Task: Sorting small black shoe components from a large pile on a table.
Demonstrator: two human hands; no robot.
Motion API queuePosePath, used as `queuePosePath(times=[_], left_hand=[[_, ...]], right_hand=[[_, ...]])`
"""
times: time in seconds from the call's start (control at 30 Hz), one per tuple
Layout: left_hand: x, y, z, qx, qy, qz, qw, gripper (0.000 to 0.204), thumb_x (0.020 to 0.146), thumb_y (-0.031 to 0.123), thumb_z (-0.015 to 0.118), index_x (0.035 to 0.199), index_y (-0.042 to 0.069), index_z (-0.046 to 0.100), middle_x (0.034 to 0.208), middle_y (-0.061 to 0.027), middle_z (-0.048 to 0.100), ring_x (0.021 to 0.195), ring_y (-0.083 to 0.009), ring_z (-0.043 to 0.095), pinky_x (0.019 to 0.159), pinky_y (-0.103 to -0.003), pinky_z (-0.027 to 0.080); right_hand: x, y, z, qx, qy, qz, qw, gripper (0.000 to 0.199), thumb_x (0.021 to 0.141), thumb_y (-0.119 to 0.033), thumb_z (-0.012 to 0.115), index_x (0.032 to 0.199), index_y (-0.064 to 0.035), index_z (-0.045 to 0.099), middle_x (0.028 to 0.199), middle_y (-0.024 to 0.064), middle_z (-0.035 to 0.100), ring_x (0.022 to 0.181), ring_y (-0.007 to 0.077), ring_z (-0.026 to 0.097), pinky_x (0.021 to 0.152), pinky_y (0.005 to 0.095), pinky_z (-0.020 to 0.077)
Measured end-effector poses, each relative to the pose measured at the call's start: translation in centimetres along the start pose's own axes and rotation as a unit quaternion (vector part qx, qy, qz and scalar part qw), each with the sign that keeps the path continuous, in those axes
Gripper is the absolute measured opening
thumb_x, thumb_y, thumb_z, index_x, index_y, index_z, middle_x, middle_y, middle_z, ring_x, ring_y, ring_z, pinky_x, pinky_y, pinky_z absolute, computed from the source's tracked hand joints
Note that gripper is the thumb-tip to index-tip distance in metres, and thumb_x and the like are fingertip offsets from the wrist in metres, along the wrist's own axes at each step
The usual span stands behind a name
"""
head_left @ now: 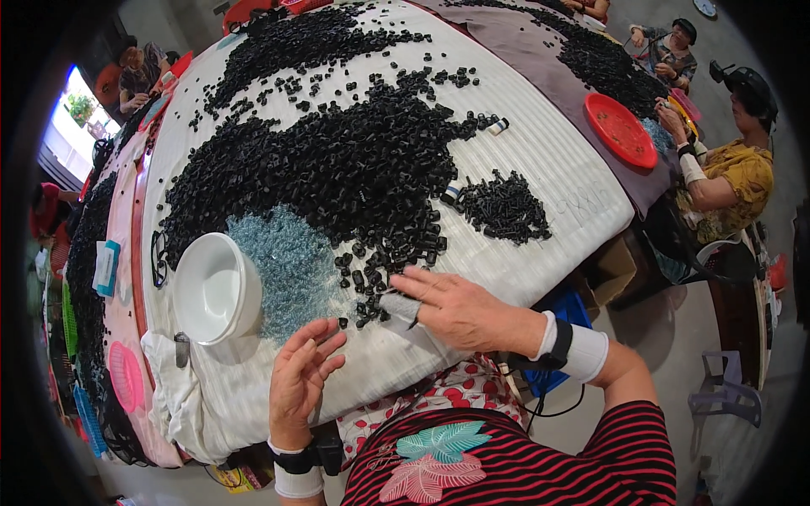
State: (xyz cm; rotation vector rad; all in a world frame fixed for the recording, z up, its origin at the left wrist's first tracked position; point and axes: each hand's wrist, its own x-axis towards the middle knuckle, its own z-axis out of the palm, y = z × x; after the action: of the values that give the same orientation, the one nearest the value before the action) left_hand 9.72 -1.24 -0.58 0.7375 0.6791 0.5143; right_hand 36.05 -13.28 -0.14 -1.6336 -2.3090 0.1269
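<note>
Head view: the bare left hand (305, 375) is at the near edge of a table covered in white ribbed cloth (582, 177), palm turned inward, its fingers loosely curved and released, with a small black piece (343, 323) just beside the fingertips. The right hand (464, 312), wearing a grey finger cover (400, 305), reaches over the near fringe of a broad heap of small black plastic pieces (316, 164); its fingers are extended, but I cannot tell whether they pinch a piece. A mound of translucent blue beads (287, 270) lies against that heap, beside a round white plastic bowl (218, 287). Farther right sits a smaller pile of slim black parts (506, 208).
</note>
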Motion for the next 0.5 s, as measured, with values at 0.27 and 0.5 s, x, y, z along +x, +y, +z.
queuePosePath(times=[0.27,0.5], left_hand=[[-0.1,-0.4,-0.8,-0.011,0.006,0.01,1.0,0.025,0.092,0.011,0.052,0.113,-0.002,0.053,0.115,-0.0191,0.059,0.102,-0.0291,0.062,0.078,-0.037,0.056],[-0.6,0.0,0.0,-0.006,0.006,0.004,1.0,0.023,0.092,0.012,0.052,0.11,-0.001,0.054,0.109,-0.0185,0.06,0.098,-0.0282,0.063,0.076,-0.038,0.057]], right_hand=[[-3.9,6.2,-2.6,-0.155,0.008,0.199,0.968,0.022,0.078,-0.006,0.05,0.097,0.0003,0.057,0.129,0.0189,0.05,0.127,0.0324,0.041,0.097,0.0408,0.0407],[-1.1,8.2,-4.2,-0.14,0.148,0.176,0.963,0.01,0.076,-0.006,0.055,0.085,-0.0009,0.054,0.113,0.0183,0.057,0.109,0.0327,0.052,0.09,0.0387,0.0442]])
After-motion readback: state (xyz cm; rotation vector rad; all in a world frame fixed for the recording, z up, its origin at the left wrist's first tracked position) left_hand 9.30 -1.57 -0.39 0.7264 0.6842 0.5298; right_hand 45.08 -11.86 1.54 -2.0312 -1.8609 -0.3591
